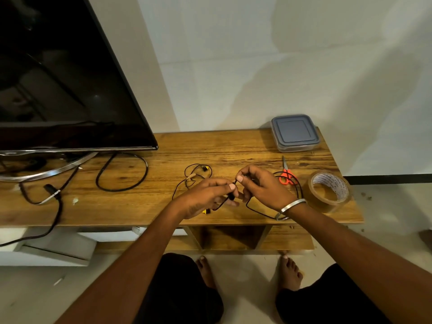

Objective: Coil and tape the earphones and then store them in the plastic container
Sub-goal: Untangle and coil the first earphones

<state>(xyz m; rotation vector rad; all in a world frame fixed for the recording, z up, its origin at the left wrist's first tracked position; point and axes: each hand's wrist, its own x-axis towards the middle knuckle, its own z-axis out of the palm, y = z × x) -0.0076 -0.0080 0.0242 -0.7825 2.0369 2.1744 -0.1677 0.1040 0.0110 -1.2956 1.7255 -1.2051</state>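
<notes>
I hold the black earphones [233, 195] just above the wooden desk [163, 183], my left hand [205, 197] and right hand [261, 188] each closed in a pinching grip on the thin cable near its plug, while loose loops trail across the desk to either side. The cable looks light, limp and prone to tangling, so I judge it best held near the plug and wound in loops. The lidded plastic container [295, 133] sits at the desk's far right corner, with scissors [287, 175] and tape roll [329, 191] nearer my right hand.
</notes>
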